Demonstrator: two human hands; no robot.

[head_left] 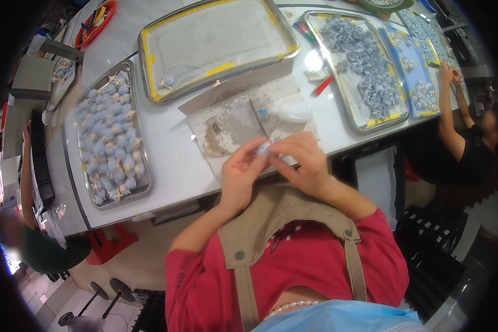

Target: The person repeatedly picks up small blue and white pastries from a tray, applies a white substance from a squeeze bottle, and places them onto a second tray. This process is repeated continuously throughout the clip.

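Observation:
My left hand point(242, 172) and my right hand point(304, 160) meet over the near edge of the table. Between their fingertips is a small pale blue piece point(264, 148), mostly covered by the fingers. Just beyond the hands lies a worn cardboard sheet point(235, 124) with brown and grey stains. On it rests a white squeeze bottle point(294, 112), its blue tip pointing left. A metal tray point(144, 171) at the left holds many pale blue balls with cream star-shaped parts point(109, 138). To the right, another metal tray point(346, 105) carries grey-blue curled shell pieces point(365, 61).
A lined tray point(221, 33) edged with yellow tape holds one ball piece point(167, 81). A red-handled tool point(323, 85) lies beside the right tray. Farther right is a blue tray point(412, 72). Co-workers' arms point(451, 110) point(27, 177) reach in at both sides. A red basket point(97, 23) stands far left.

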